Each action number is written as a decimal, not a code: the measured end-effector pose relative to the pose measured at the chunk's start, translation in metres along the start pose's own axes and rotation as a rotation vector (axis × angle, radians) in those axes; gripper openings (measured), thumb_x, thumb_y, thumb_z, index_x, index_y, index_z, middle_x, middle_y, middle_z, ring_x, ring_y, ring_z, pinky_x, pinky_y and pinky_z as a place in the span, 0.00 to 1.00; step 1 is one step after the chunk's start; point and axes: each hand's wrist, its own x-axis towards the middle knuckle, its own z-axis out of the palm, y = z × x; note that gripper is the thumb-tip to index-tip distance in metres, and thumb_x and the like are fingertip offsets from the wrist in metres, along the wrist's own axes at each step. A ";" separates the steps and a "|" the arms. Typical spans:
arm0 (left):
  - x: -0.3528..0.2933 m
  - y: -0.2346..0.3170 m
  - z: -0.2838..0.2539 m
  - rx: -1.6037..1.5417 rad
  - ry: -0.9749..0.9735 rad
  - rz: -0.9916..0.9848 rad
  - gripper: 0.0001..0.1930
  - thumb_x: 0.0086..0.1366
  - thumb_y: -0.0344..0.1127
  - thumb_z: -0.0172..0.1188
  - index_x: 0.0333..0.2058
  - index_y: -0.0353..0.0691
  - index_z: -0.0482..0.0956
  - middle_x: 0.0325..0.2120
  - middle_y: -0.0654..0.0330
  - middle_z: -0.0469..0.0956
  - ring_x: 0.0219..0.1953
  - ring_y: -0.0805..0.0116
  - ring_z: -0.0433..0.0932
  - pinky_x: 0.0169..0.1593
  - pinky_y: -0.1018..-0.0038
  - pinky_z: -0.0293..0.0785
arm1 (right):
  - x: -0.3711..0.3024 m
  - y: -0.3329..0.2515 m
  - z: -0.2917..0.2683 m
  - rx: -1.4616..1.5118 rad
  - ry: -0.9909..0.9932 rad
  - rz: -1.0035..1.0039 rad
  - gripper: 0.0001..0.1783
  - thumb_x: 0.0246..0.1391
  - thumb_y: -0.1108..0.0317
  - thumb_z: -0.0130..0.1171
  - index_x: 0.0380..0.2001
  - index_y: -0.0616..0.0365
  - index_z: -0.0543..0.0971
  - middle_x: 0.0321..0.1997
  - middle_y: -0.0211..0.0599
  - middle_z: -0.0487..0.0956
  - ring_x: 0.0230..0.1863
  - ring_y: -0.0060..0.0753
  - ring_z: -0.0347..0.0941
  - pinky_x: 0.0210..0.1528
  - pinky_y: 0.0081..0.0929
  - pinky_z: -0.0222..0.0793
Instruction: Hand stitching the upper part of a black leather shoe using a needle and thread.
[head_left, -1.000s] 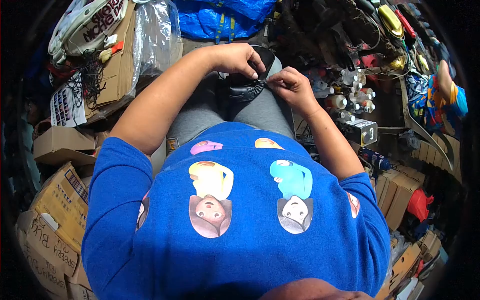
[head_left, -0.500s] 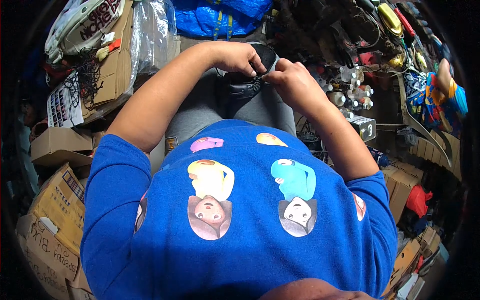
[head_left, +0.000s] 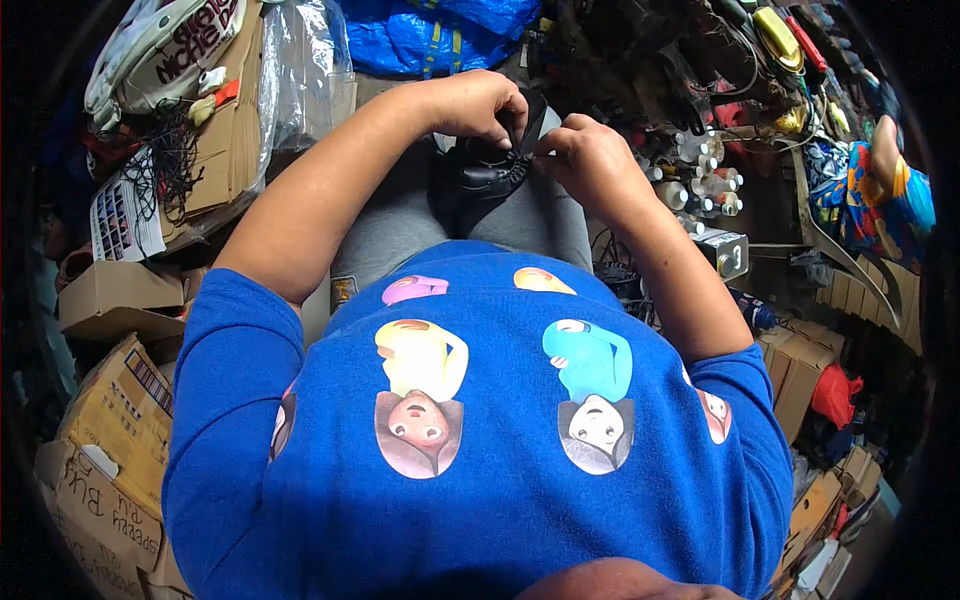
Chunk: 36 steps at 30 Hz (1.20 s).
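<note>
A black shoe (head_left: 488, 180) with laces across its front rests on my lap, between my grey-trousered thighs, its toe toward me. My left hand (head_left: 478, 106) reaches over its far left side, with thumb and fingers closed on the edge by the lacing. On the right of the lacing, my right hand (head_left: 592, 160) has its thumb and forefinger pinched together against the shoe's side. Whatever is between those fingertips is too small to make out. The shoe's far end is partly covered by my left hand.
Flattened cardboard (head_left: 232, 140), clear plastic and tangled black cords (head_left: 172, 175) lie at left. A blue bag (head_left: 430, 35) sits ahead. Several small bottles (head_left: 700, 180) and a metal tin (head_left: 722, 253) stand right. Another person's arm (head_left: 886, 150) shows at far right.
The shoe has turned and shifted slightly to the right. My left hand has risen a little with its fingers more curled, and my right hand has moved slightly, still pinching.
</note>
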 end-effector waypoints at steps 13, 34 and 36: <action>-0.003 -0.015 0.014 -0.057 0.191 0.122 0.13 0.43 0.27 0.67 0.31 0.40 0.78 0.31 0.60 0.73 0.35 0.67 0.74 0.40 0.73 0.71 | 0.011 0.014 0.031 0.152 0.003 0.034 0.07 0.43 0.66 0.60 0.27 0.54 0.81 0.30 0.45 0.76 0.34 0.46 0.74 0.35 0.35 0.70; -0.079 -0.024 0.014 0.094 0.327 0.027 0.11 0.52 0.31 0.61 0.36 0.39 0.77 0.39 0.59 0.72 0.44 0.63 0.71 0.47 0.71 0.67 | 0.004 0.050 0.040 2.159 0.412 0.509 0.21 0.60 0.51 0.43 0.29 0.57 0.76 0.34 0.40 0.76 0.40 0.35 0.72 0.49 0.37 0.65; -0.061 -0.010 0.023 0.010 0.228 0.047 0.11 0.53 0.33 0.60 0.36 0.39 0.77 0.38 0.59 0.73 0.44 0.63 0.71 0.47 0.70 0.68 | 0.000 0.052 0.047 2.371 0.252 0.482 0.23 0.61 0.49 0.40 0.21 0.52 0.72 0.22 0.31 0.70 0.30 0.31 0.68 0.47 0.36 0.63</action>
